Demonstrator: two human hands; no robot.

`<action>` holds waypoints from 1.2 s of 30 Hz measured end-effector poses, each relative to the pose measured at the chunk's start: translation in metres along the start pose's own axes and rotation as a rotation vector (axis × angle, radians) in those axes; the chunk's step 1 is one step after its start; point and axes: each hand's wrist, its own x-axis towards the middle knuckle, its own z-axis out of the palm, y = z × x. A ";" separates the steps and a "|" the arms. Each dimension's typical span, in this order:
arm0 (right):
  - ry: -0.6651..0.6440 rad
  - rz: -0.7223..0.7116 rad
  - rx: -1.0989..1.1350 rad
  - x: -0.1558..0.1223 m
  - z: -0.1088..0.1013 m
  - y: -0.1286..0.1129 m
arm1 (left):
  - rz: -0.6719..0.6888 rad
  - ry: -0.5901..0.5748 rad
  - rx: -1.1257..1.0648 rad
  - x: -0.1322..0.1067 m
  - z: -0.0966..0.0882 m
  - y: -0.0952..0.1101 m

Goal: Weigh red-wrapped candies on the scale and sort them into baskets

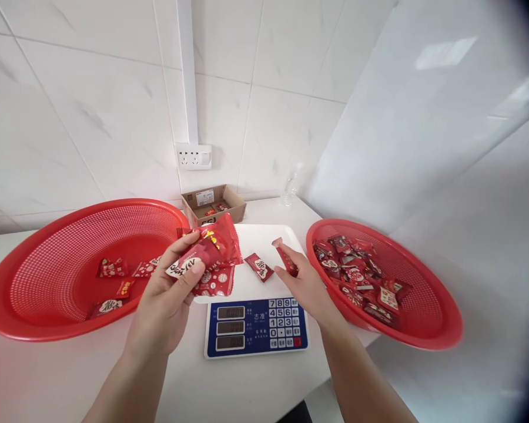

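My left hand [170, 288] is closed around several red snack packets [214, 244], held fanned out over the left side of a white weighing scale [258, 326]. My right hand [303, 285] is over the right side of the scale's white pan [251, 235], its thumb and fingers around a small red packet [286, 258] that looks tilted up. Between the two hands, another dark red packet [259, 267] with a white label lies flat on the pan. The held packets cover part of the pan.
A large red basket [48, 235] with several packets stands on the left. Another red basket [441, 320], with many packets, sits at the right table edge. Behind the scale are a cardboard box [233, 202] and a clear plastic bottle [290, 191], near the tiled wall with a socket [194, 157].
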 end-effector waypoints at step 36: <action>-0.376 0.100 0.415 -0.032 0.012 -0.039 | 0.002 -0.150 0.483 0.004 0.005 -0.020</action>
